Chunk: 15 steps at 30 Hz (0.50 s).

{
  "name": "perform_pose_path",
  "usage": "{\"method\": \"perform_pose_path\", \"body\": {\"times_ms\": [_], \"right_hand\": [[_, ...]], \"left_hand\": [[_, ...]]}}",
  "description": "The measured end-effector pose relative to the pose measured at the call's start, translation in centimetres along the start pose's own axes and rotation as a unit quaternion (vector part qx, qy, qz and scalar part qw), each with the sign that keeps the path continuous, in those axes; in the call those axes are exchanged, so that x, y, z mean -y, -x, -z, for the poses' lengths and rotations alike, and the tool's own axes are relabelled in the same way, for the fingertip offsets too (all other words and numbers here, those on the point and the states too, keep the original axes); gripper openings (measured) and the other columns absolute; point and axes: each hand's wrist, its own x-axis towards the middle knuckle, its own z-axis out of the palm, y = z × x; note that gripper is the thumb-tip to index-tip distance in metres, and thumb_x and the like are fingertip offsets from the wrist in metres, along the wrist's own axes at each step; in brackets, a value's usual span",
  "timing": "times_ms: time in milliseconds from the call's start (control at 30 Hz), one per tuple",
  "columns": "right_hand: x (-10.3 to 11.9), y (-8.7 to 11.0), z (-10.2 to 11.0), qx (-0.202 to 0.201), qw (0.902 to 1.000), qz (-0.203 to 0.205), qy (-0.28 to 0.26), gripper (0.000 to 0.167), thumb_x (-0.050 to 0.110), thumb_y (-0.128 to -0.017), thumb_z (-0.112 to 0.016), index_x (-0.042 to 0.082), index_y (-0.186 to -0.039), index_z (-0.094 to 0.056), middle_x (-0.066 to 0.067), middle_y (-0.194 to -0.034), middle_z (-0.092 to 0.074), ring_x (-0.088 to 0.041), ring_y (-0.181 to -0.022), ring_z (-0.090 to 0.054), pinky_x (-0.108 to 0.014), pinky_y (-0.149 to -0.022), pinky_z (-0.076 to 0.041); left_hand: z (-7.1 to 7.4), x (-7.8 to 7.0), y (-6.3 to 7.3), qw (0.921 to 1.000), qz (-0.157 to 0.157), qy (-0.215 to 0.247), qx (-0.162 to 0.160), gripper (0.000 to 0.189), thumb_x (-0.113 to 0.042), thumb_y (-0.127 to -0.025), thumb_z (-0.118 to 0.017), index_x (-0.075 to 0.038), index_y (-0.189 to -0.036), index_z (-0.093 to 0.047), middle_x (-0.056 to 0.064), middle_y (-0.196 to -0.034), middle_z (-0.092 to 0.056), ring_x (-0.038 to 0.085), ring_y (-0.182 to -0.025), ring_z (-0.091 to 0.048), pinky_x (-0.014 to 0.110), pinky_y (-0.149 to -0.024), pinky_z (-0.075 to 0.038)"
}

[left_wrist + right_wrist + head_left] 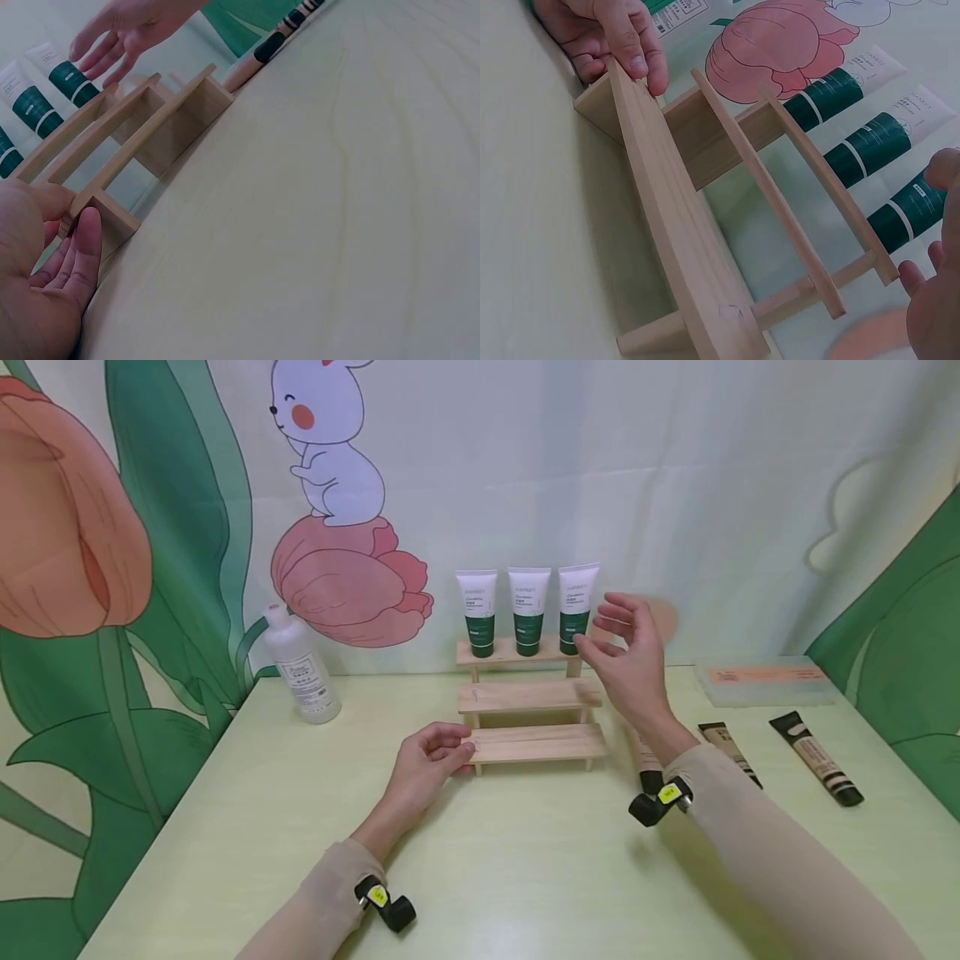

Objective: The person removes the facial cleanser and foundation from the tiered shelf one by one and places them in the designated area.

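Note:
A small three-tier wooden display stand (534,745) stands on the table. Three white-and-green squeeze tubes (528,610) stand upright on their caps in a row on its top tier. My left hand (426,763) pinches the left end of the lowest tier between thumb and fingers, as the left wrist view (46,262) also shows. Beside the rightmost tube (577,608) is my right hand (633,664), its fingers spread and loosely bent. The thumb comes close to that tube's lower part; whether it touches is hard to tell. The two lower tiers hold nothing.
A white pump-less bottle (303,672) stands at the back left. On the right lie a dark-and-tan tube (817,760), a second one (729,750), and another (647,760) partly behind my right arm. A flat translucent box (765,682) lies at the back right, before a printed curtain.

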Motion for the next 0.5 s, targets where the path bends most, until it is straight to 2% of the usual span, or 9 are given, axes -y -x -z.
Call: {"method": "perform_pose_path", "body": {"times_ms": [200, 300, 500], "right_hand": [[-0.2, -0.5, -0.7, 0.001, 0.9998, -0.011, 0.015, 0.070, 0.007, -0.099, -0.086, 0.011, -0.159, -0.050, -0.012, -0.151, -0.059, -0.033, -0.135, -0.062, -0.053, -0.115, -0.060], [-0.2, -0.7, -0.9, 0.003, 0.9997, -0.014, 0.020, 0.067, 0.008, -0.100, -0.085, 0.014, -0.158, -0.051, -0.011, -0.150, -0.059, -0.028, -0.133, -0.062, -0.051, -0.114, -0.061], [-0.4, -0.9, -1.3, 0.009, 0.9990, -0.015, 0.041, 0.066, 0.009, -0.102, -0.083, 0.016, -0.159, -0.050, -0.010, -0.150, -0.060, -0.026, -0.133, -0.063, -0.048, -0.114, -0.061]], "left_hand": [[-0.1, -0.1, 0.0, 1.0000, 0.005, -0.006, -0.003, 0.026, -0.001, -0.102, -0.081, 0.001, -0.127, -0.075, 0.015, -0.109, -0.069, 0.018, -0.092, -0.073, 0.031, -0.083, -0.071], [-0.1, -0.1, 0.0, 1.0000, 0.003, -0.007, -0.002, 0.026, -0.001, -0.102, -0.080, 0.001, -0.127, -0.075, 0.015, -0.109, -0.069, 0.018, -0.092, -0.073, 0.031, -0.083, -0.071], [-0.1, -0.1, 0.0, 1.0000, 0.003, -0.005, -0.004, 0.025, 0.000, -0.102, -0.080, 0.001, -0.127, -0.075, 0.014, -0.108, -0.069, 0.017, -0.091, -0.073, 0.030, -0.082, -0.071]]}}
